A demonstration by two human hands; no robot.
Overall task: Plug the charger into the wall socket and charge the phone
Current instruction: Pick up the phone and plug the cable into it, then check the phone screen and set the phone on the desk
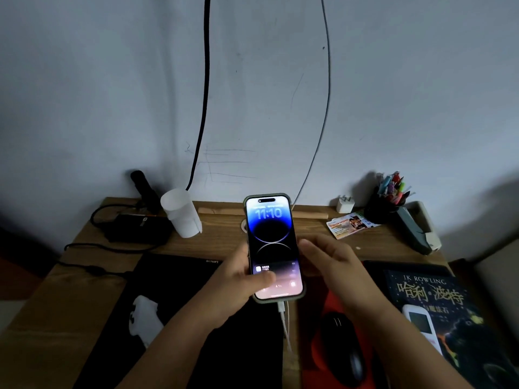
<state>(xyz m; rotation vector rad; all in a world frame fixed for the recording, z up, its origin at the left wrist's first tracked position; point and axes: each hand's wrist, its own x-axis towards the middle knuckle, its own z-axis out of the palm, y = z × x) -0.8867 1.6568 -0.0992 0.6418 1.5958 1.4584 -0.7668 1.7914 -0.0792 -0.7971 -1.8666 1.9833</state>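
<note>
My left hand (pixel 241 284) holds a phone (pixel 271 242) upright above the desk, thumb across the lower screen. The screen is lit and reads 11:10. A white cable (pixel 285 324) is plugged into the phone's bottom edge and hangs down toward me. My right hand (pixel 328 256) hovers just right of the phone, fingers spread, holding nothing. A small white charger plug (pixel 345 204) stands on the desk near the wall, at the back right. No wall socket is in view.
Wooden desk (pixel 84 290) against a grey wall. Closed black laptop (pixel 179 276) lies at left with a white object on it; power brick (pixel 140 227) and white cup (pixel 181 213) behind. Black mouse (pixel 346 349), a book (pixel 438 313), pen holder (pixel 389 197) at right.
</note>
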